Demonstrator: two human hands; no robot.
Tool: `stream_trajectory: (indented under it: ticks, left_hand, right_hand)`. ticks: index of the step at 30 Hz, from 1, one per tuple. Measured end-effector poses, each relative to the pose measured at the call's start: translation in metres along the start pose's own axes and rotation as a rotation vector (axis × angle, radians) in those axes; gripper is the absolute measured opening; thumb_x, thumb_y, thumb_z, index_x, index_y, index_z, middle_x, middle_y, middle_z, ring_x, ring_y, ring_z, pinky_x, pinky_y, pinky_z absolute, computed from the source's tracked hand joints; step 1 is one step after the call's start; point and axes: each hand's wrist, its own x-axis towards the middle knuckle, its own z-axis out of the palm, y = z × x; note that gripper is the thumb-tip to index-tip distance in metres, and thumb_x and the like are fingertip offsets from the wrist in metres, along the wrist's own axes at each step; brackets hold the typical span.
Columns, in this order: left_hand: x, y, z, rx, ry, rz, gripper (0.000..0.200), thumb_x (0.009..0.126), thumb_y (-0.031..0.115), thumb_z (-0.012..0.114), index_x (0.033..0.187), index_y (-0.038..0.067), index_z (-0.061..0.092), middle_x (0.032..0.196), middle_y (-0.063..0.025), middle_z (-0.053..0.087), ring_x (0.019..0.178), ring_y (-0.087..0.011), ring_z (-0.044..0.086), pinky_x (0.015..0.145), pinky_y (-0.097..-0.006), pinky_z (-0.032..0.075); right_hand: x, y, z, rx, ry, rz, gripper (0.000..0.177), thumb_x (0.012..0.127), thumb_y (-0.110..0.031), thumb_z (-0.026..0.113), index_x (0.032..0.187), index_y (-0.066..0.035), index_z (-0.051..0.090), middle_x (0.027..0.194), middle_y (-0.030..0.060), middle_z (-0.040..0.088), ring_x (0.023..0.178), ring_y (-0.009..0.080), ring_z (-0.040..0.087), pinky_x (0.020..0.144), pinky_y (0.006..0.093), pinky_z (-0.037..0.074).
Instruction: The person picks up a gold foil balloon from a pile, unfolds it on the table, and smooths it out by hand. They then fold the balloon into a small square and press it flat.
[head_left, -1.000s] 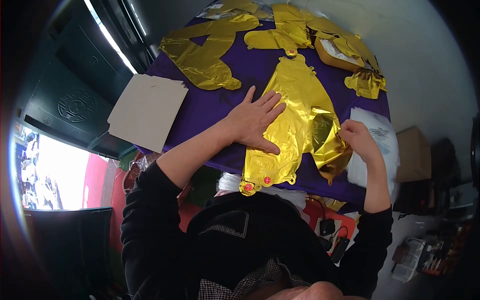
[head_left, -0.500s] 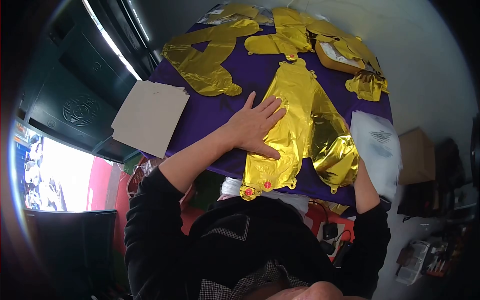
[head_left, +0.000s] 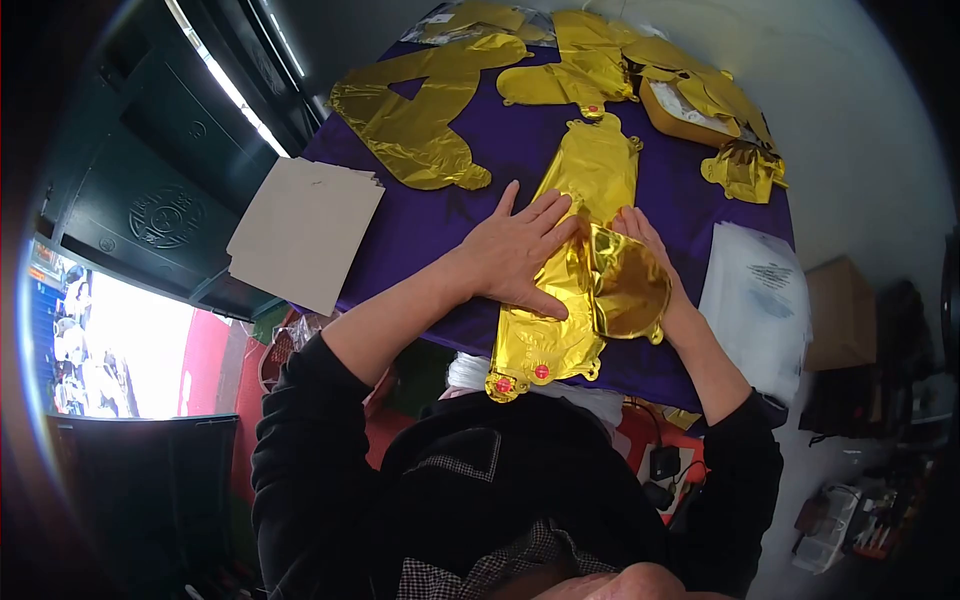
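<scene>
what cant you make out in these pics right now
Head view:
Right hand: thumb hidden by the gold foil flap, so its grip is unclear.
Foil directly under the left hand: covered by that hand.
Print on the whitish packet: too small to read.
Bottom of the yellow tray: hidden by its contents.

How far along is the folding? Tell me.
Looks done: the gold foil's far end lies flat and narrow. In hand: the left hand is on the foil, the right hand at its bent flap. Likely left: flattening that raised flap, perhaps folding the spread-out sheet beyond the cardboard.
</scene>
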Motion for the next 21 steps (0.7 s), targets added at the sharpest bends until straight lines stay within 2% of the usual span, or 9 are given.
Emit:
stream_trajectory:
  ticks: [1,3,5,7,13,17,20,21]
  left_hand:
    - [0.000,0.000,-0.001,0.002,-0.005,0.005,0.112,0.069,0.084,0.054,0.139,-0.002,0.043,0.152,-0.0226,0.031,0.145,-0.0339,0.023,0.113,-0.0634,0.016]
    - [0.001,0.001,-0.004,0.010,-0.045,0.001,0.110,0.069,0.084,0.054,0.134,-0.005,0.046,0.152,-0.0237,0.030,0.146,-0.0344,0.021,0.114,-0.0635,0.015]
    - [0.001,0.000,-0.005,0.020,-0.084,-0.003,0.109,0.070,0.084,0.053,0.130,-0.007,0.049,0.152,-0.0249,0.028,0.146,-0.0349,0.020,0.114,-0.0635,0.015]
    - [0.000,0.000,-0.003,-0.017,-0.029,0.021,0.105,0.071,0.084,0.051,0.121,-0.009,0.054,0.151,-0.0259,0.029,0.146,-0.0349,0.020,0.113,-0.0639,0.016]
    - [0.001,0.000,-0.003,-0.003,-0.030,0.014,0.106,0.070,0.084,0.052,0.121,-0.009,0.054,0.151,-0.0258,0.029,0.146,-0.0347,0.020,0.113,-0.0640,0.016]
    - [0.001,0.000,-0.003,-0.011,-0.007,0.024,0.106,0.070,0.084,0.052,0.121,-0.010,0.054,0.152,-0.0257,0.029,0.146,-0.0346,0.020,0.113,-0.0638,0.016]
    - [0.003,0.003,-0.013,0.009,-0.113,-0.006,0.107,0.070,0.085,0.051,0.123,-0.008,0.054,0.152,-0.0259,0.028,0.147,-0.0343,0.020,0.113,-0.0637,0.016]
    - [0.004,0.004,-0.016,0.011,-0.145,-0.020,0.105,0.071,0.081,0.055,0.128,-0.007,0.051,0.153,-0.0246,0.028,0.147,-0.0339,0.019,0.114,-0.0636,0.015]
  right_hand:
    - [0.002,-0.002,-0.001,0.039,-0.005,0.043,0.069,0.089,-0.029,0.056,0.147,0.000,0.033,0.156,0.0234,0.023,0.146,0.0395,0.019,0.119,0.0476,0.021]
    - [-0.001,-0.005,-0.011,0.079,0.046,-0.005,0.070,0.088,-0.030,0.057,0.146,0.002,0.034,0.155,0.0257,0.024,0.145,0.0406,0.020,0.118,0.0482,0.021]
    - [-0.001,-0.007,-0.014,0.071,-0.065,0.072,0.073,0.087,-0.031,0.058,0.146,0.004,0.033,0.154,0.0273,0.024,0.145,0.0416,0.019,0.118,0.0486,0.021]
    - [0.001,-0.009,-0.019,0.064,-0.095,0.072,0.075,0.087,-0.034,0.058,0.146,0.004,0.032,0.154,0.0279,0.023,0.145,0.0424,0.018,0.118,0.0496,0.019]
    - [0.005,-0.021,-0.026,0.020,-0.085,0.048,0.076,0.086,-0.040,0.059,0.145,0.002,0.034,0.152,0.0281,0.027,0.144,0.0452,0.019,0.118,0.0514,0.018]
    - [-0.001,-0.030,-0.028,0.181,-0.063,0.072,0.085,0.079,-0.040,0.069,0.145,0.000,0.035,0.153,0.0270,0.023,0.143,0.0447,0.019,0.118,0.0516,0.017]
    - [0.004,-0.036,-0.039,0.247,-0.104,0.112,0.082,0.082,-0.041,0.067,0.145,0.001,0.035,0.151,0.0276,0.027,0.143,0.0447,0.021,0.118,0.0509,0.017]
    - [0.006,-0.038,-0.036,0.157,-0.120,0.126,0.080,0.085,-0.043,0.065,0.145,0.002,0.035,0.150,0.0282,0.030,0.142,0.0450,0.022,0.118,0.0507,0.017]
